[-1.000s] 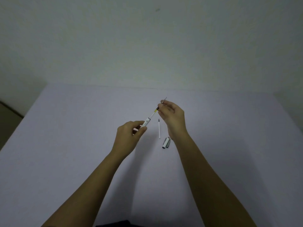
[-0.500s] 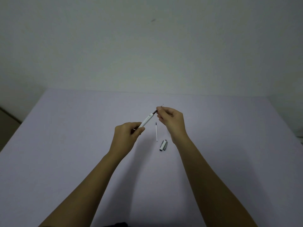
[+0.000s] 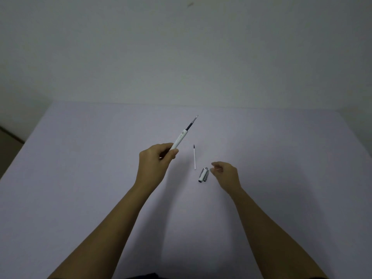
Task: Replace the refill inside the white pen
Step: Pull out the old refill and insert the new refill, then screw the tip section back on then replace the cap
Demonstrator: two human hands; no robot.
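Observation:
My left hand [image 3: 156, 161] grips the lower end of the white pen barrel [image 3: 180, 138], which points up and to the right above the table. A dark refill [image 3: 190, 124] with a metal tip sticks out of the barrel's top end. A second thin white refill [image 3: 194, 157] lies on the table just right of that hand. The pen's silver and white cap piece [image 3: 203, 174] lies below that refill. My right hand [image 3: 225, 174] hovers low beside the cap piece, fingers loosely curled and apart, holding nothing.
Everything rests on a pale lilac table [image 3: 80, 178] whose far edge meets a plain light wall [image 3: 181, 47]. A dark strip of floor [image 3: 8, 141] shows past the table's left edge.
My right hand let go of the refill tip and dropped down to the right, next to the cap piece. The refill now sits deep in the barrel, which my left hand still holds.

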